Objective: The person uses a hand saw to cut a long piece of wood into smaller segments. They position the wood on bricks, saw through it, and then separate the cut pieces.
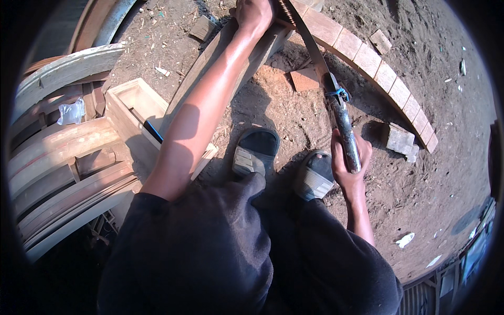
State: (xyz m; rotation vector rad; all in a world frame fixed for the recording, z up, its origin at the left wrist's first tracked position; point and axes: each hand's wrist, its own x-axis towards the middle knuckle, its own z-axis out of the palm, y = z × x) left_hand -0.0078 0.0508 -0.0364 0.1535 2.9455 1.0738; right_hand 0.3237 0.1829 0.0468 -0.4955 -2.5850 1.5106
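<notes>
My right hand (350,157) is wrapped round the dark, worn handle of a hand saw (344,123), which has a blue tie near the blade. The toothed blade runs up and to the left, meeting a long wooden plank (362,55) marked with several crosswise lines. At the top edge my left hand (253,17) is closed on the plank's end, close beside the blade; its fingertips are partly hidden. Beneath that hand lies a wooden beam (202,79), which supports the plank's end. A small reddish offcut (305,80) rests on sawdust below the blade.
Stacked wooden frames and boards (63,157) stand at the left, with a clear plastic bag (71,112) on them. A broken block (400,139) lies under the plank's far right end. My sandalled feet (256,152) are on the dirt ground, near the beam.
</notes>
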